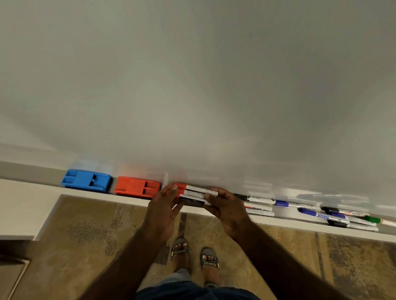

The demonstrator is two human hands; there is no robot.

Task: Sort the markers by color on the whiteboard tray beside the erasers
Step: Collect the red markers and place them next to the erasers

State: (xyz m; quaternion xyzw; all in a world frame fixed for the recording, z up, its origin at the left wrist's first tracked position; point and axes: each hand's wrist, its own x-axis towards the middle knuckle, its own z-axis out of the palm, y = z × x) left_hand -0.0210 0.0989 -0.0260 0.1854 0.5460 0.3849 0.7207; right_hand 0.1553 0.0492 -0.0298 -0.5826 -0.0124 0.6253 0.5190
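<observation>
Three markers [195,194] lie side by side on the whiteboard tray [286,223], just right of the red eraser [137,187]: two with red caps and one with a black label. My left hand [163,208] presses their left ends and my right hand [227,208] presses their right ends, squeezing the bundle between them. A blue eraser [86,180] sits left of the red one. More markers lie loose to the right: red-labelled ones [259,209], a black-capped one [254,198], blue ones [313,213] and a green one [381,221].
The whiteboard [189,82] rises right behind the tray. A white ledge [18,207] extends at the left. Below are patterned carpet [94,233] and my sandalled feet [194,254].
</observation>
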